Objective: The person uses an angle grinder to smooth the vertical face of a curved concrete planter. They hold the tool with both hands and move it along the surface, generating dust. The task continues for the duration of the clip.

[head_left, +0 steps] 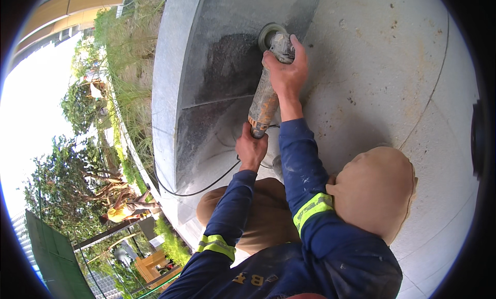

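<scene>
- Left hand point(251, 150): bare, fingers wrapped round the rear end of the angle grinder point(264, 100).
- Right hand point(287, 74): bare, curled over the grinder's head, thumb and fingers spread to either side; firm hold.
- Grinder: slanted across the dark stone face point(219, 56), disc point(268, 36) at or against the stone, near its edge with the pale floor point(372, 87). Can't tell if it's spinning.
- Risk: right fingers sit just beside the disc; a slip forward could cut them.
- Risk: disc could kick if it catches the joint line point(217, 101) or that floor-side edge.
- Risk: cord point(204, 191) loops loosely near the left forearm; could snag. Dark patch looks damp, so shock possible if so.
- Containers: none I can make out by the hands; planted bed point(129, 56) beyond the ledge's outer edge holds grass.
</scene>
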A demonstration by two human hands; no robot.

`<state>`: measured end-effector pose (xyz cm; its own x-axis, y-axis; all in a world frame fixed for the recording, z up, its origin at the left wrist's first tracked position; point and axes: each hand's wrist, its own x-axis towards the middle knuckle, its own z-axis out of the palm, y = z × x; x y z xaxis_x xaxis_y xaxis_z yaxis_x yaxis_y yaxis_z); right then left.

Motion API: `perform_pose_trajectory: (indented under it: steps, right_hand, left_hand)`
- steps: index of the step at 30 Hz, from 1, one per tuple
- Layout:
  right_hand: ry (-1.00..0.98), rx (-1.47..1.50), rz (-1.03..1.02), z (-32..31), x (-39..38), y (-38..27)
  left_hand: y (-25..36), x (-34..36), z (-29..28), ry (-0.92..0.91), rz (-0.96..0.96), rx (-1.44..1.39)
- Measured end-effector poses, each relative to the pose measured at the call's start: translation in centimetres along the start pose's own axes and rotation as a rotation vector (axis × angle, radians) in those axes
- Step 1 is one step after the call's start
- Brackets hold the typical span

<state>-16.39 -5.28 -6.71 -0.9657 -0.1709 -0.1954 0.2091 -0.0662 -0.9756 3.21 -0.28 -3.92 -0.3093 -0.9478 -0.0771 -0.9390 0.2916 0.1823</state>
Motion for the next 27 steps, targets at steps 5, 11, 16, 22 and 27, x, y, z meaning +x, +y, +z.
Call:
perform_pose_trajectory:
  steps: [5, 11, 16, 22, 27]
  right_hand:
    - [-0.023, -0.045, -0.03, -0.3, -0.3, -1.5]
    - [-0.081, 0.129, -0.107, 0.2, -1.0, -5.0]
    - [-0.061, 0.136, 0.138, 0.3, 0.8, 1.3]
    - [-0.058, 0.038, 0.2, -0.6, 1.6, 3.1]
    - [-0.09, 0.099, -0.1, -0.1, -0.4, -4.0]
  left_hand:
    - [-0.2, -0.4, 0.0, 0.011, -0.038, 0.011]
    - [-0.1, -0.5, -0.6, 0.168, 0.038, -0.176]
    - [1.2, 0.0, -0.5, -0.027, -0.06, 0.098]
    - [1.6, -0.1, 0.0, -0.079, -0.077, 0.128]
    - [0.5, -1.0, 0.4, 0.155, -0.012, -0.111]
